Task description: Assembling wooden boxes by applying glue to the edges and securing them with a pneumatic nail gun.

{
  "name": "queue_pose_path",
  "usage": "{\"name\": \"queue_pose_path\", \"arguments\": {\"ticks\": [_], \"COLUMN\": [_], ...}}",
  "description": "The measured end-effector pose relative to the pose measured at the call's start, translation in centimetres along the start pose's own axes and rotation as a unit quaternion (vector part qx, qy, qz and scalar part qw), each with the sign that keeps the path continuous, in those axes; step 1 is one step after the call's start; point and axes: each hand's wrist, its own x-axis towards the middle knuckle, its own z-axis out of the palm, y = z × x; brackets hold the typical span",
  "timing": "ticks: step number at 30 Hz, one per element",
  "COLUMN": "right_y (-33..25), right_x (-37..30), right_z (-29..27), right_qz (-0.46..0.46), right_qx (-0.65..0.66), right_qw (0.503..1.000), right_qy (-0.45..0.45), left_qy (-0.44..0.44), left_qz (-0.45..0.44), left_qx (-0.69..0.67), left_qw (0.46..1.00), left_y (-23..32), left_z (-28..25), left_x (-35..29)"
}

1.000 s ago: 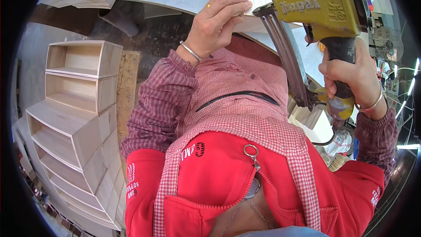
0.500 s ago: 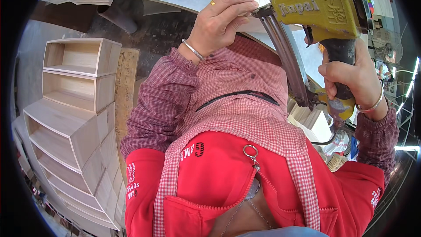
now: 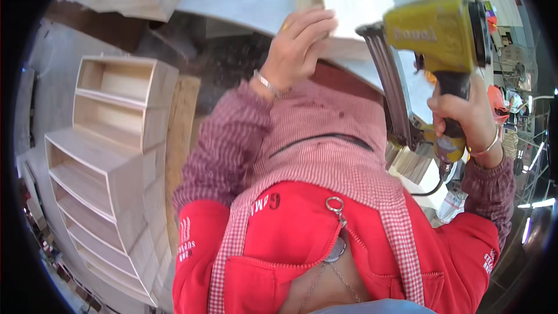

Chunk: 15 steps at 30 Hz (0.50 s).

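While left hand (image 3: 295, 49) curves unclasped, right hand (image 3: 468, 109) clamps yellow, black-handled nail gun (image 3: 433, 34)

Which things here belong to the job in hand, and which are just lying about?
Apparently in use:
yellow nail gun, in the right hand
pale wooden piece, by the left hand

Apparently lying about:
stacked wooden boxes
plank beside them

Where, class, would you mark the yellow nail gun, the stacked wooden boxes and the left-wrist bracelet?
Yellow nail gun (image 3: 433, 35): head view, on its body.
Stacked wooden boxes (image 3: 131, 189): head view, on a side panel.
Left-wrist bracelet (image 3: 265, 83): head view, on its band.
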Motion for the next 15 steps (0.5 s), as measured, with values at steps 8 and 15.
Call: {"name": "queue_pose_path", "arguments": {"ticks": [8,15], "right_y": [11.3,24.1], "right_x": [-0.8,-0.1], "right_z": [-5.9,-12.1], "right_qz": [-0.017,0.023], "right_qx": [0.021,-0.059], "right_qw": [0.973,0.929], "right_qy": [0.228,0.364], "left_qy": [-0.029,0.127], "left_qz": [-0.493,-0.465], "left_qx": [-0.237,-0.174], "left_qw": [0.837,0.859], "left_y": [2.3,-1.2], "left_z": [0.1,-10.9], "left_x": [-4.1,-7.0]}}
